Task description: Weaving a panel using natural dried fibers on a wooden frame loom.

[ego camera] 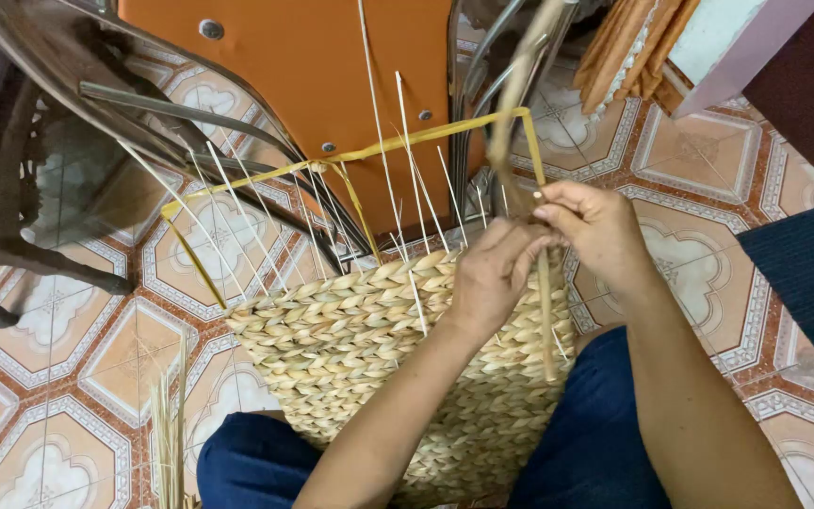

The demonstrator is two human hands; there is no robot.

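Basket [369, 330]: half-woven, lying across the lap above the tiled floor [68, 377]. Left hand [494, 269] and right hand [595, 226] are pinching a strand [546, 311], fingers closed on it. Risk: thin stakes [407, 160] snapping if the strand is being pulled hard.

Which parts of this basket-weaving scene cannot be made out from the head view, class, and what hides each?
- Woven basket: its base, hidden by the person's lap and forearms.
- Left hand: fingertips, tucked behind the right hand.
- Fibre strand: upper end, blurred and cut off by the top edge.
- Metal chair: cut off by the left edge.
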